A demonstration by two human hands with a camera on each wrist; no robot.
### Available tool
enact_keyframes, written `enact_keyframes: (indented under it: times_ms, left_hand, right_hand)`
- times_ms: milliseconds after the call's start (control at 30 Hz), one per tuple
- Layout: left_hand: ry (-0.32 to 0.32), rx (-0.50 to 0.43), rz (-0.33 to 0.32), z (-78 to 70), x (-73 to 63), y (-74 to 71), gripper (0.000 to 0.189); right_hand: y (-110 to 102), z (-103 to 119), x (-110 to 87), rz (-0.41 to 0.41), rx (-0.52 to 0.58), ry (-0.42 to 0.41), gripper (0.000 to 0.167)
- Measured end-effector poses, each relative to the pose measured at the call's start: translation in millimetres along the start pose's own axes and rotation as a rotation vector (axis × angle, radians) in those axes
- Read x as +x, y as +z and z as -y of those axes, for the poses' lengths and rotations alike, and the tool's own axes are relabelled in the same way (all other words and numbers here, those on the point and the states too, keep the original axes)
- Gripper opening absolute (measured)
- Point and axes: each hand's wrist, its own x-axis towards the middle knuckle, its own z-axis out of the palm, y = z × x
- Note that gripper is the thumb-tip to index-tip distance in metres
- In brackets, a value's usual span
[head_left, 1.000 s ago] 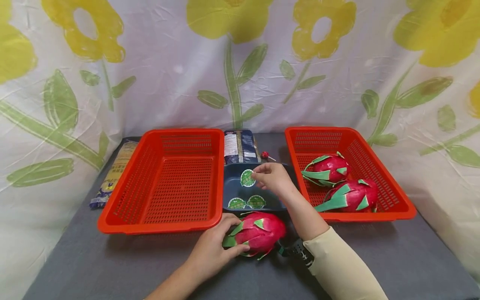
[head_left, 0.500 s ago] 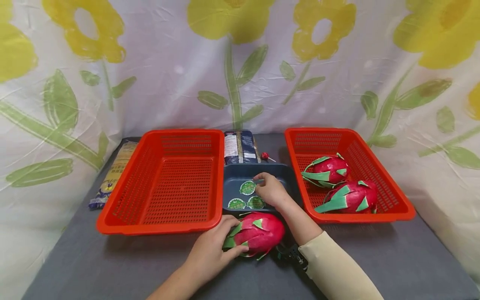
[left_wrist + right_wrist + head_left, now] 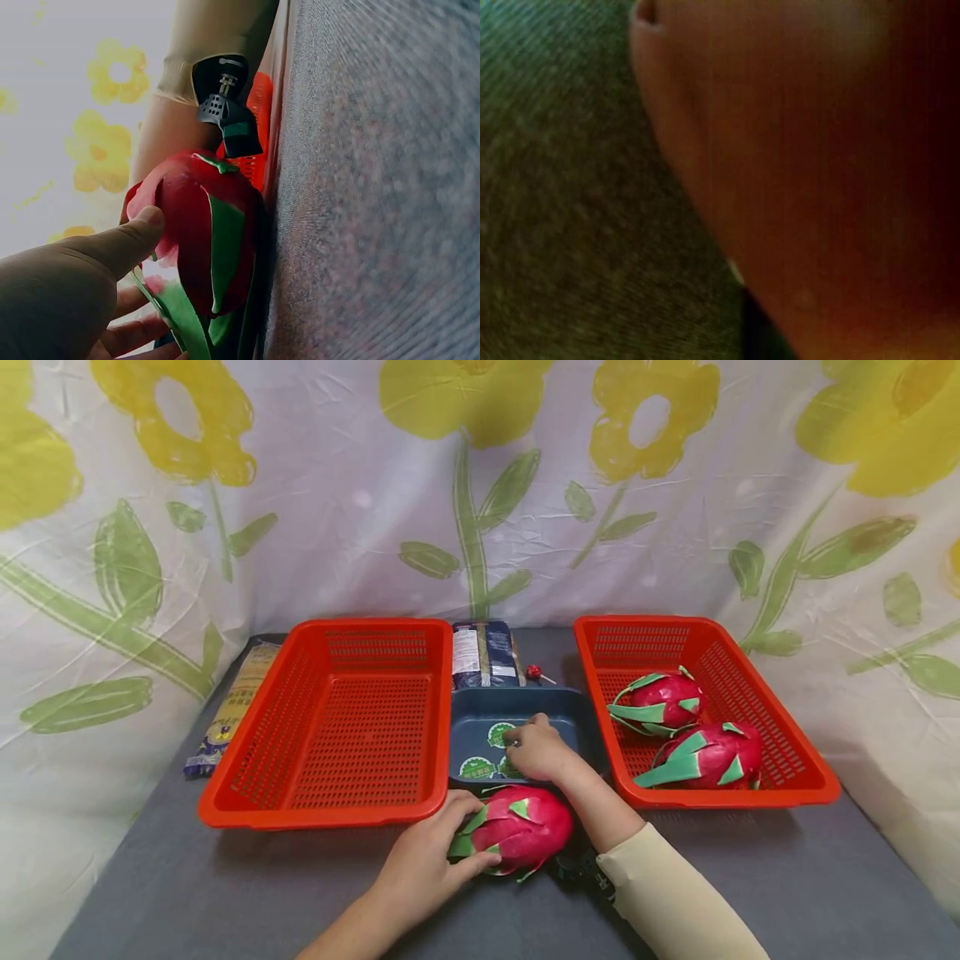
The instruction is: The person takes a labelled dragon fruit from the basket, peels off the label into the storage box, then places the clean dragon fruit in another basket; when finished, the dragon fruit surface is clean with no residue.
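My left hand (image 3: pixel 423 852) holds a pink dragon fruit (image 3: pixel 528 831) with green scales at the near side of the dark blue tray (image 3: pixel 525 695). In the left wrist view the thumb (image 3: pixel 142 229) lies along the dragon fruit (image 3: pixel 191 202), with fingers at its leafy end. My right hand (image 3: pixel 542 752) reaches down into the tray, fingertips right at a round green-and-white sticker (image 3: pixel 498 734). Whether they pinch it I cannot tell. Another sticker (image 3: pixel 477 767) lies at the tray's near side, and a third is partly hidden by the right hand. The right wrist view is mostly blurred skin.
A red basket (image 3: pixel 326 817) stands left of the tray. In the right red basket (image 3: pixel 795 793) lie two more dragon fruits (image 3: pixel 660 700). Behind the tray are a dark blue packet (image 3: pixel 486 656) and a red lollipop (image 3: pixel 533 671); a yellow packet (image 3: pixel 232 710) lies far left.
The right hand has lowered into the tray. The sticker at its fingertips, earlier pinched and raised, now sits lower, near the other stickers. The left hand and its dragon fruit have stayed in place.
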Motion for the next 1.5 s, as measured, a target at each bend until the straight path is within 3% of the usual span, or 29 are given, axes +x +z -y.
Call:
enact_keyframes:
  times_ms: [167,333,600,833,1067,1267,1367,1500]
  left_hand:
    - [-0.007,-0.002,0.013,-0.7,0.1,0.7,0.058]
    - [-0.009,-0.007,0.013,-1.1,-0.3,0.5,0.058]
    - [0.019,-0.001,-0.025,-0.3,-0.4,0.1,0.058]
    - [-0.014,0.004,0.003,-0.5,-0.9,0.5,0.059]
    - [-0.026,0.010,0.023,-1.5,0.0,1.4,0.061]
    - [-0.032,0.008,0.031,-0.6,0.6,1.4,0.060]
    - [-0.039,0.001,0.038,0.0,0.5,1.5,0.060]
    - [-0.038,-0.006,0.041,0.6,0.1,1.3,0.060]
  right_hand:
    - [-7.5,-3.6,-7.1,-0.092,0.124,-0.067,0.039]
    - [-19.1,4.9,-26.2,-0.113,0.256,-0.066,0.037]
    - [-37.3,22.8,-64.6,-0.223,0.330,-0.209,0.033]
    - [-58.9,20.0,-99.2,-0.383,0.360,-0.272,0.036]
    - [-83.3,4.9,-136.7,-0.555,0.322,-0.253,0.036]
    - [-99.2,-22.9,-162.9,-0.696,0.294,-0.219,0.037]
    - [-104.4,-41.0,-175.0,-0.764,0.276,-0.156,0.038]
    - [-108.5,-67.1,-188.4,-0.857,0.287,-0.011,0.036]
